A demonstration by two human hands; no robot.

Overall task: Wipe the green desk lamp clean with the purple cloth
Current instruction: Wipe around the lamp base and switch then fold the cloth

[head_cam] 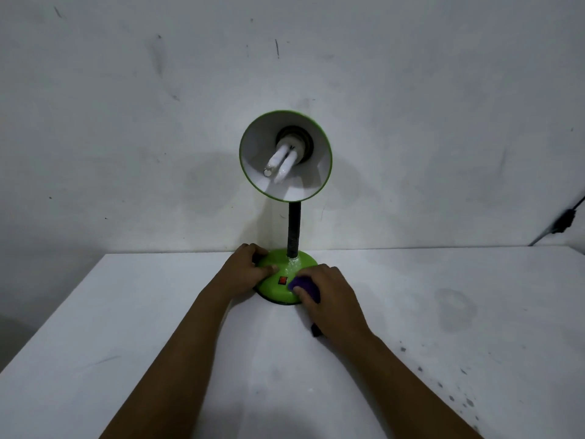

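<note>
A scuffed white wall (133,115) rises behind a white table (104,315) in dim light. A dark cable (562,224) slants above the table's far right corner; dark specks (456,397) dot its near right.

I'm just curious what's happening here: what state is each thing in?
Lamp: upright on the table, shade facing the camera.
Bulb: looks unlit.
Switch: position too small to tell.
Cloth: bunched, pressed on the lamp's base.
Left hand: grips the base's left side.
Right hand: holds the cloth.
Table: white, dark specks at right.
</note>
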